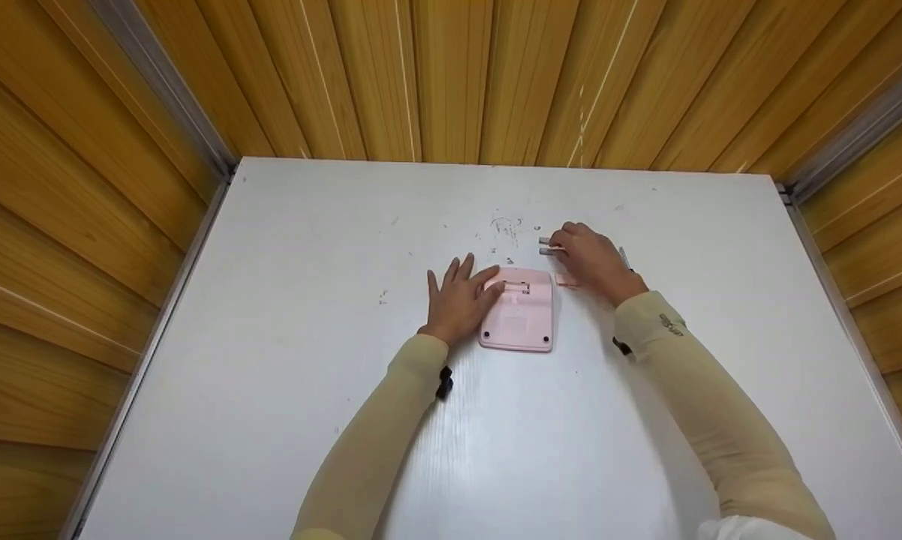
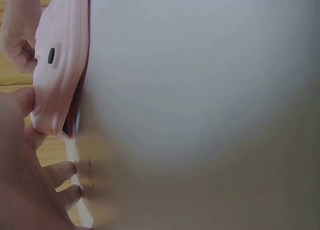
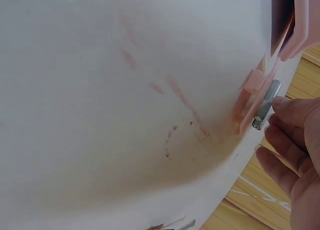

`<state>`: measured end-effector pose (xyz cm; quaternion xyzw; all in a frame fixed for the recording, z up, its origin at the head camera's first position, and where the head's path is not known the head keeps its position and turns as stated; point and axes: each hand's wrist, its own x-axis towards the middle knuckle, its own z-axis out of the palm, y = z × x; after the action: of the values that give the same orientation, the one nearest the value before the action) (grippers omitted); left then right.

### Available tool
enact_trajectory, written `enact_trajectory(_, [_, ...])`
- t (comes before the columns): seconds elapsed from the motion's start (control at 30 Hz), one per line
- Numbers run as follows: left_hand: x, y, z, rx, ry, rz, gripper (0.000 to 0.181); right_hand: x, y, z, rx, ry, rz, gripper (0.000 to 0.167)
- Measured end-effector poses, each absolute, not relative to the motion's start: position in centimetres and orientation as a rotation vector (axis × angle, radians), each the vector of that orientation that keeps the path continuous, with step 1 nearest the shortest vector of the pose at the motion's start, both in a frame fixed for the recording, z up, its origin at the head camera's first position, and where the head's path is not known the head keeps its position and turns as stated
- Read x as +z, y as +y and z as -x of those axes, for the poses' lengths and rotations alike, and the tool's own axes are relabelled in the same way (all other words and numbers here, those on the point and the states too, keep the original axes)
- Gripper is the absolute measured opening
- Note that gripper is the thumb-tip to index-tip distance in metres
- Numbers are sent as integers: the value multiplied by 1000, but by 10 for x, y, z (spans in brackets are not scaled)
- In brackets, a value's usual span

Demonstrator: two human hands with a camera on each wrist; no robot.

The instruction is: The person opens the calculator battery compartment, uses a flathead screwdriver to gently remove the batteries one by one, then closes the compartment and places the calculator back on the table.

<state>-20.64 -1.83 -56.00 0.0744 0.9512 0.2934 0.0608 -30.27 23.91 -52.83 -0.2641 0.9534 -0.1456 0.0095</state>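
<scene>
A pink calculator-like device (image 1: pixel 517 319) lies on the white table with its back up, showing black feet and an uncovered battery slot. My left hand (image 1: pixel 457 304) rests at its upper left corner, fingers spread; the thumb lies beside the slot and the index finger touches the far edge. To the right of the device, my right hand (image 1: pixel 590 259) pinches at two small silver-grey batteries (image 3: pixel 267 101) between thumb and fingers. Under that hand sits a small pink cover (image 3: pixel 245 102), partly hidden in the head view.
A thin greyish object (image 1: pixel 623 259) lies just right of my right hand, mostly hidden behind it. Dark marks (image 1: pixel 506 229) stain the white table (image 1: pixel 308 337) beyond the device. Wood-patterned walls (image 1: pixel 451 75) border the table at the back and sides.
</scene>
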Motion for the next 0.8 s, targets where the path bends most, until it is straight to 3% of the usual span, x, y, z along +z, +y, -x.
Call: enact_trajectory(0.8, [-561, -19, 207, 919, 2881, -233, 57, -511, 258, 265, -338, 2865, 793, 20])
